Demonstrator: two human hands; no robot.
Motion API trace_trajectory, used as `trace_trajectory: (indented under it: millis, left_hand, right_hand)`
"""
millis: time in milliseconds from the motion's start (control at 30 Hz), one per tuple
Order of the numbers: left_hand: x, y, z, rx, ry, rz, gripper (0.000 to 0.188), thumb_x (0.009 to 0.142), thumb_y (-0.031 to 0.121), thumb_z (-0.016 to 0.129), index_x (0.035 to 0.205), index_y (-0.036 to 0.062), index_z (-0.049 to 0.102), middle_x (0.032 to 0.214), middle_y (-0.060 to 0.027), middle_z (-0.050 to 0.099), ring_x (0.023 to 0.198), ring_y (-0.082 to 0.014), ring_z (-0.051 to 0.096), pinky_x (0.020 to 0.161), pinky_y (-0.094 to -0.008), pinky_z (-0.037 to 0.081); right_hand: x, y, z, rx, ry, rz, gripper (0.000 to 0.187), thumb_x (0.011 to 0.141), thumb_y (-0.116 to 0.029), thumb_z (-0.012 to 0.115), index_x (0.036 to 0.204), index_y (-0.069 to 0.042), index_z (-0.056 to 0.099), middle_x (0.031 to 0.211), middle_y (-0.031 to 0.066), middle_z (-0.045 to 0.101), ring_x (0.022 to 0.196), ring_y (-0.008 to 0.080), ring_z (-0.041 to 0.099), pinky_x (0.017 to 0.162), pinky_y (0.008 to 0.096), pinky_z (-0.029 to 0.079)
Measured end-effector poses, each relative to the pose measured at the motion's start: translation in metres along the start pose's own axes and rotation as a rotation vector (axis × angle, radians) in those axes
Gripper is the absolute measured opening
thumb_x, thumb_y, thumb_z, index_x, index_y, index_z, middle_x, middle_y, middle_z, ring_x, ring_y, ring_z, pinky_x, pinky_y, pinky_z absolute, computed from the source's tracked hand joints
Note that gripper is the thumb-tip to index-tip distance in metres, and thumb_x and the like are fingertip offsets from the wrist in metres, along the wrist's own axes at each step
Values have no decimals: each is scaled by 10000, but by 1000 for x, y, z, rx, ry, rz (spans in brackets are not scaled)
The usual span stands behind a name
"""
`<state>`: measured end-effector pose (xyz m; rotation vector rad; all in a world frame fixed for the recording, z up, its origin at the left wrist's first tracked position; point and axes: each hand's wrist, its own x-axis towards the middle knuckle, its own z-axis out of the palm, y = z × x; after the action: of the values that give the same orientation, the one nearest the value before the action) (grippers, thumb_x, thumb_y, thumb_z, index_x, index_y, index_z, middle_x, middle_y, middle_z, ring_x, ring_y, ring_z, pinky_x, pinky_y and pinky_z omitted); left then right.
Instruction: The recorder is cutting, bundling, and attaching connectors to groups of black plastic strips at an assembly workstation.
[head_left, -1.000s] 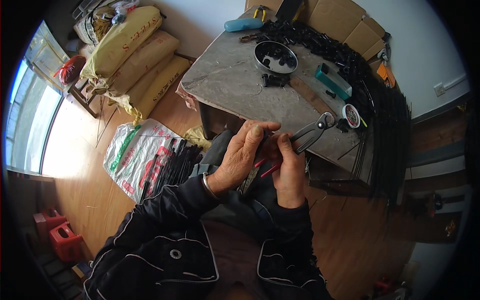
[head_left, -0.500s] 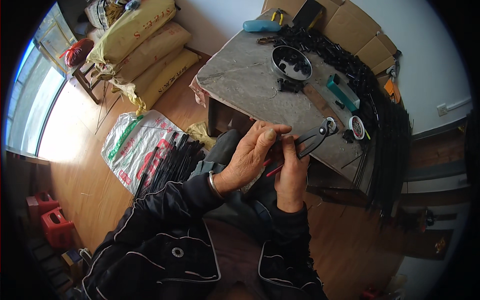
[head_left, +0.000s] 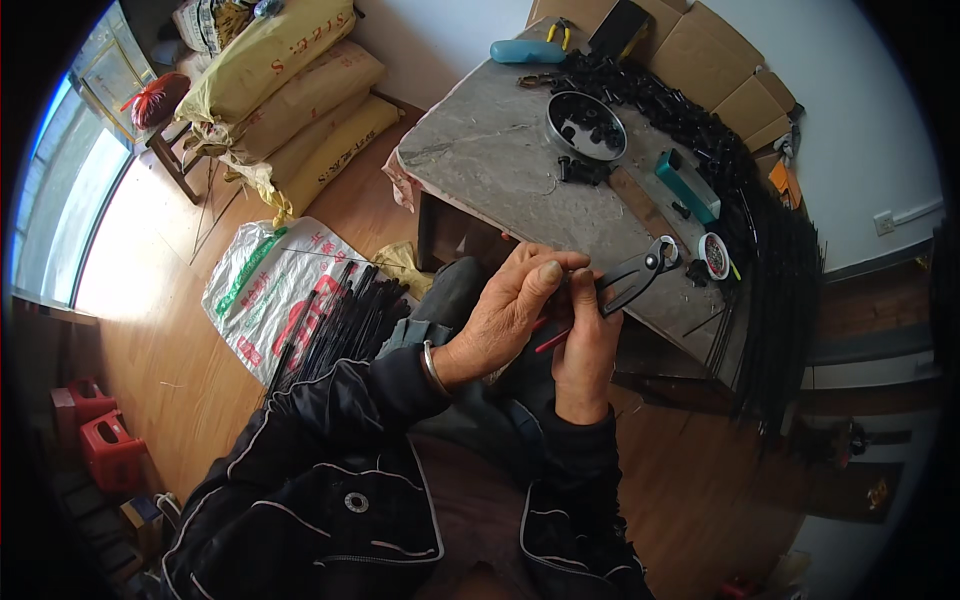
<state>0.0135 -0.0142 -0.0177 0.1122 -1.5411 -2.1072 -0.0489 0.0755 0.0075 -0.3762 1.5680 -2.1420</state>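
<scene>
Red-handled pincers (head_left: pixel 652 262), clasped in the right hand (head_left: pixel 584 350) by the table (head_left: pixel 485 135) edge, seem mid-use, wanting steadiness; left hand (head_left: pixel 503 317) curled, contents unclear.

From the head, the wide view looks down on the nearby left hand (head_left: pixel 505 312), right hand (head_left: pixel 584 350) and farther table (head_left: pixel 475 150).

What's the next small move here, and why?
Probably a slight turn of the pincers toward the left hand: the right hand grips them with the head pointing away, over the grey table, while the two hands sit close together. Whether the left hand pinches anything is hard to tell.
</scene>
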Motion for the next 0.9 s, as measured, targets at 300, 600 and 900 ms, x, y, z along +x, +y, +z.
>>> trace_trajectory:
  millis: [300, 600, 900]
  left_hand:
    - [-2, 4, 6, 27, 33, 51, 410, 1031, 342, 407, 1206, 15, 583, 1076, -36, 521, 982, -103, 500, 866, -240, 421]
    - [1, 17, -3, -62, 162, -124, 533, 1022, 457, 347, 1029, 6, 632, 797, -4, 605, 687, -89, 545, 664, -239, 461]
    - [15, 24, -26, -12, 183, -293, 643, 988, 541, 353, 787, 16, 664, 592, 10, 491, 516, -74, 412, 518, -228, 351]
  right_hand:
    - [-5, 5, -3, -181, 20, -104, 198, 980, -218, 555, 930, -31, 595, 849, 12, 598, 747, 86, 555, 652, 236, 453]
    - [-27, 9, 11, -761, -134, -564, 291, 952, -142, 573, 1160, 61, 586, 1031, 118, 650, 936, 217, 622, 810, 330, 482]
    - [-28, -59, -19, -481, -582, 325, 301, 979, -106, 492, 1226, 59, 446, 1007, 104, 598, 703, 105, 572, 629, 253, 525]
